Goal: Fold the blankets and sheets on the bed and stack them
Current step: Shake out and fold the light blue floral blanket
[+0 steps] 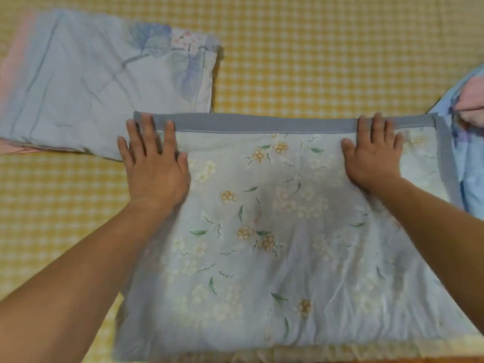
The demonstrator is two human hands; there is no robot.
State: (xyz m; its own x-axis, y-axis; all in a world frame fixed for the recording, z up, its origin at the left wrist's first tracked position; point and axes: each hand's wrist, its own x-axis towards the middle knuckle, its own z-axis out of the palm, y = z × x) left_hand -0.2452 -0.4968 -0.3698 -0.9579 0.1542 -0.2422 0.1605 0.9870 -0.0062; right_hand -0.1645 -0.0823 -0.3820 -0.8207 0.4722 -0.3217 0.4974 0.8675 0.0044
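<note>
At the far left, a folded pale blue blanket with a large blue leaf print and a pink edge (86, 85) lies flat on the bed covered in a yellow and white checked sheet (327, 53). A small patch of white fabric with red flowers shows at its far right corner. Its near right corner sits just beside the left hand.

The left hand (154, 163) lies palm down with fingers straight and spread, pressing on the far left corner of the folded light blue quilt printed with cream and tan flowers and green leaves (262, 231). Its fingertips reach the plain grey border band (262, 124) that runs along the quilt's far edge. The forearm stretches back toward the lower left.

The flowered quilt fills the middle and lower part of the view, lying flat on the bed, with soft creases across its near half. The grey band turns down along its right side.

The right hand (373, 155) also lies flat with fingers straight and slightly apart, pressing near the quilt's far right corner, fingertips on the grey band. Neither hand grips anything.

At the right edge, a crumpled heap of light blue and pink bedding (468, 121) rests on the bed, touching the quilt's right border.
</note>
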